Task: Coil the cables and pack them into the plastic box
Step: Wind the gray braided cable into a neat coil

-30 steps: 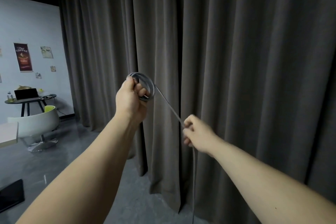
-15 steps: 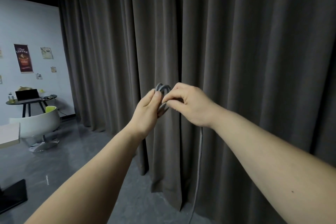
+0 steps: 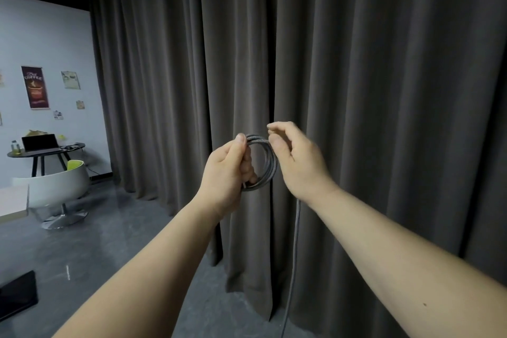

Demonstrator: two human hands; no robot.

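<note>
A grey braided cable (image 3: 267, 164) is wound into a small coil held up at chest height in front of a dark curtain. My left hand (image 3: 229, 173) grips the coil's left side, thumb on top. My right hand (image 3: 297, 162) pinches the cable at the coil's upper right with thumb and forefinger. The loose tail of the cable (image 3: 295, 250) hangs straight down below my right wrist toward the floor. No plastic box is in view.
Heavy grey curtains (image 3: 356, 90) fill the space ahead. At the far left stand a white swivel chair (image 3: 59, 186), a round black table (image 3: 46, 149) with a laptop, and a white wall with posters. A dark flat object (image 3: 16, 293) lies on the grey floor.
My right hand rose from low right to meet my left hand and laid another loop on the coil. The coil now faces me more openly, and both hands sit slightly lower.
</note>
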